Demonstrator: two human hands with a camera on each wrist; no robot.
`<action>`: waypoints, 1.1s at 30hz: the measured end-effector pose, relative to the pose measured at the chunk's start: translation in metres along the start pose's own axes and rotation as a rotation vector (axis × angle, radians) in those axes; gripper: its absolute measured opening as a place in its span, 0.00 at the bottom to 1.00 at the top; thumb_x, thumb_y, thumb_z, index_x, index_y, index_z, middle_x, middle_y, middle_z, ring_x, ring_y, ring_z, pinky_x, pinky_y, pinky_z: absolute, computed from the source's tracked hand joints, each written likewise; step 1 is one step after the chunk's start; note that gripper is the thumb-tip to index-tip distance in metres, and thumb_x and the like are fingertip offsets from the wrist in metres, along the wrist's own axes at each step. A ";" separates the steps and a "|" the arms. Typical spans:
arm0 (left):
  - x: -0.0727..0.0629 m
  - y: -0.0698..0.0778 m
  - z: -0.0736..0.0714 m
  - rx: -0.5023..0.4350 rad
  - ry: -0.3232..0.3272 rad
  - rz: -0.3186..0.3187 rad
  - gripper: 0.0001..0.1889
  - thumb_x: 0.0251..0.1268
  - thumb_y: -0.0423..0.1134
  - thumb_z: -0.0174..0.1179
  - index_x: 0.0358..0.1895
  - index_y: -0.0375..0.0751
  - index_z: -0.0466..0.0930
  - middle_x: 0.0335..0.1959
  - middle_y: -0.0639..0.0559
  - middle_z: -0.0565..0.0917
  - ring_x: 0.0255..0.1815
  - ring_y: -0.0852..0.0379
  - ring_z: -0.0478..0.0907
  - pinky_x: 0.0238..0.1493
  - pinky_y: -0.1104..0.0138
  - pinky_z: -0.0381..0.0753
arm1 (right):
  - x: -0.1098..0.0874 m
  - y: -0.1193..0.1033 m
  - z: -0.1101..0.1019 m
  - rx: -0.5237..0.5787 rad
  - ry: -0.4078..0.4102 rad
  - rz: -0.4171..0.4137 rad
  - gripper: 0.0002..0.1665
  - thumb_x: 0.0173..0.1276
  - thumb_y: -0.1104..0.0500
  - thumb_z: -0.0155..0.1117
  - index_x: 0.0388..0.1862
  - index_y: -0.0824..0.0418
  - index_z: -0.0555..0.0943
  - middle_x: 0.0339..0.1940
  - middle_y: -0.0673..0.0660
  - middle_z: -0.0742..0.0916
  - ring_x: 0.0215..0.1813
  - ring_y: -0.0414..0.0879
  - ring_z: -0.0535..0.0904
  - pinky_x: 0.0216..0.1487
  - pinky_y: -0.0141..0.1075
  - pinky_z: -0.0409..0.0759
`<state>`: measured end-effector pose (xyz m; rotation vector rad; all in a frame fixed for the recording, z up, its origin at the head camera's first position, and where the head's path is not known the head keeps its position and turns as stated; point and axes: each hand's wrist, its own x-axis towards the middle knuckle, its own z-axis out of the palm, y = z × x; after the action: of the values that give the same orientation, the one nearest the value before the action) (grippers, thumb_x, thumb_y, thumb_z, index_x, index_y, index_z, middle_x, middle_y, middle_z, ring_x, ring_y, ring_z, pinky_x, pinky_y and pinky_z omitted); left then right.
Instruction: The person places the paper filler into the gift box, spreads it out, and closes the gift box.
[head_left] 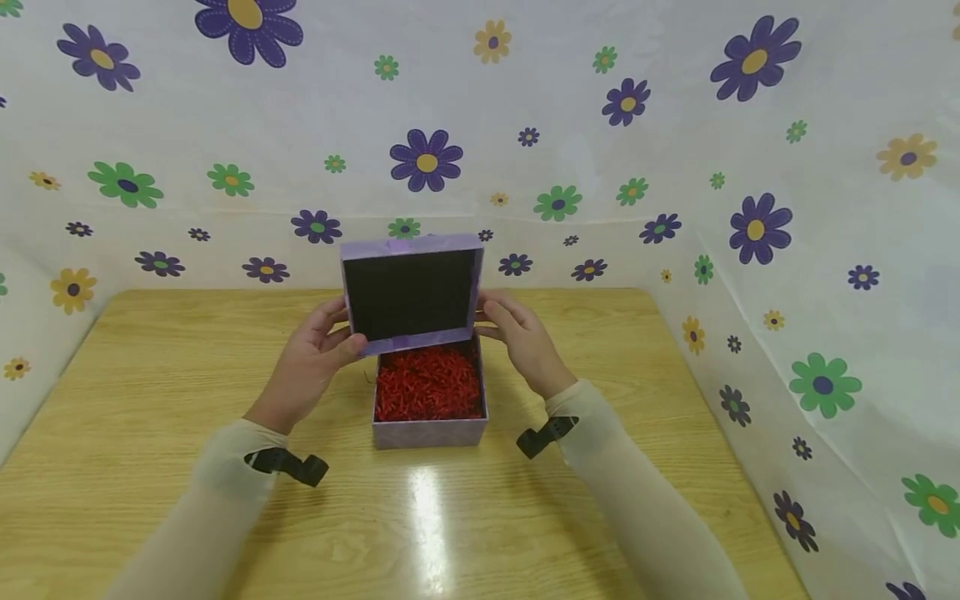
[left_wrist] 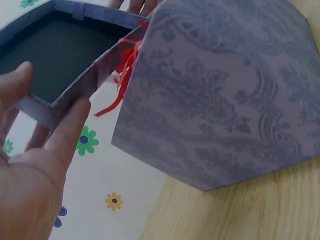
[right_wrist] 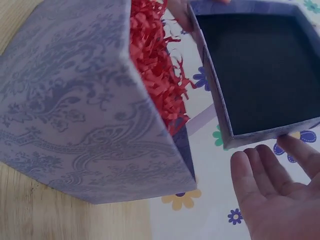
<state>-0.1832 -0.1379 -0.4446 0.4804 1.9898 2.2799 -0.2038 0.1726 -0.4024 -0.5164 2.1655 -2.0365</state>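
A lilac patterned box stands on the table, filled with red crinkled paper shreds. Above its far edge the lid is held tilted up, its dark inside facing me. My left hand grips the lid's lower left corner, thumb over the rim and fingers outside, as the left wrist view shows. On the opposite side my right hand has its fingers fairly straight against the lid's side wall. In the right wrist view, those fingertips lie at the lid's outer edge.
The box rests on a wooden table. White cloth with printed flowers hangs behind the table and along its sides. A black strap is on the left wrist, and another strap on the right.
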 end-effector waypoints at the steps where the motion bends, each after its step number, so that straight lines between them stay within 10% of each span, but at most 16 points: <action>1: 0.000 0.000 0.001 0.016 0.018 -0.004 0.31 0.78 0.35 0.59 0.80 0.50 0.63 0.69 0.44 0.69 0.66 0.53 0.76 0.60 0.67 0.81 | -0.001 -0.001 0.000 0.003 0.001 0.010 0.27 0.87 0.51 0.45 0.72 0.67 0.74 0.66 0.66 0.80 0.67 0.61 0.77 0.69 0.53 0.76; 10: 0.007 -0.001 0.011 0.384 0.190 0.017 0.30 0.78 0.49 0.59 0.80 0.62 0.64 0.61 0.46 0.71 0.63 0.56 0.70 0.66 0.62 0.77 | -0.005 -0.002 0.001 0.033 0.006 0.118 0.30 0.87 0.49 0.44 0.73 0.69 0.72 0.67 0.69 0.78 0.66 0.62 0.77 0.67 0.47 0.78; 16: 0.007 0.012 0.020 0.573 0.142 0.143 0.28 0.84 0.51 0.50 0.81 0.63 0.57 0.48 0.41 0.70 0.50 0.54 0.64 0.56 0.61 0.71 | -0.008 -0.003 0.002 -0.057 0.016 0.052 0.32 0.89 0.48 0.34 0.74 0.66 0.72 0.67 0.66 0.79 0.68 0.60 0.75 0.70 0.47 0.75; 22: -0.002 0.035 0.030 0.426 0.015 0.160 0.31 0.87 0.57 0.33 0.81 0.45 0.60 0.70 0.39 0.74 0.72 0.45 0.68 0.73 0.49 0.63 | -0.017 -0.003 0.001 -0.113 -0.020 -0.125 0.36 0.88 0.43 0.30 0.81 0.64 0.63 0.78 0.62 0.71 0.79 0.55 0.65 0.79 0.49 0.62; 27: -0.014 0.043 0.033 0.345 0.039 0.035 0.30 0.86 0.54 0.44 0.82 0.46 0.58 0.81 0.51 0.62 0.81 0.50 0.57 0.78 0.60 0.61 | -0.029 0.004 -0.004 -0.109 -0.120 -0.193 0.52 0.77 0.28 0.50 0.84 0.61 0.56 0.83 0.59 0.64 0.83 0.53 0.55 0.81 0.54 0.52; 33: -0.019 0.028 0.023 0.268 -0.083 0.099 0.41 0.78 0.57 0.57 0.85 0.50 0.48 0.85 0.53 0.50 0.85 0.51 0.47 0.76 0.75 0.55 | -0.042 0.015 -0.007 -0.119 -0.248 -0.168 0.68 0.65 0.19 0.55 0.88 0.55 0.41 0.87 0.54 0.49 0.86 0.53 0.41 0.81 0.59 0.40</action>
<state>-0.1544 -0.1256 -0.4183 0.6969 2.2876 2.0136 -0.1693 0.1939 -0.4221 -0.9408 2.1639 -1.8111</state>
